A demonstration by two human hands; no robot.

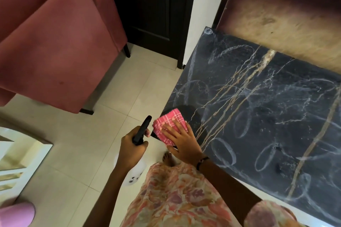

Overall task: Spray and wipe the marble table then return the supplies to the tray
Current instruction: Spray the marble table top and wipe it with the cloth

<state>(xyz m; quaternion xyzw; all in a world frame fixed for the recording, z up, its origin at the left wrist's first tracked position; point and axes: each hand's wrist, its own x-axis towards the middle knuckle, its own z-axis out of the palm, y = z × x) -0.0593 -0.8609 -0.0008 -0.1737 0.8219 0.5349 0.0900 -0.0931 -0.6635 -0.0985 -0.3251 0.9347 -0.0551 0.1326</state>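
The black marble table [267, 101] with gold veins and pale ring marks fills the right half of the view. A pink checked cloth [167, 120] lies on its near left corner. My right hand [180, 141] presses flat on the cloth, fingers spread. My left hand [132, 148] is over the floor just left of that corner, wrapped around the black head of a spray bottle [143, 129]. The bottle's white body [135, 173] hangs below the hand. No tray is in view.
A red upholstered sofa [55, 42] stands at the upper left, a dark door [153, 5] behind it. Cream floor tiles [103, 116] run between sofa and table. A white frame [24, 156] sits at the left edge. My bare foot [168, 159] stands by the table corner.
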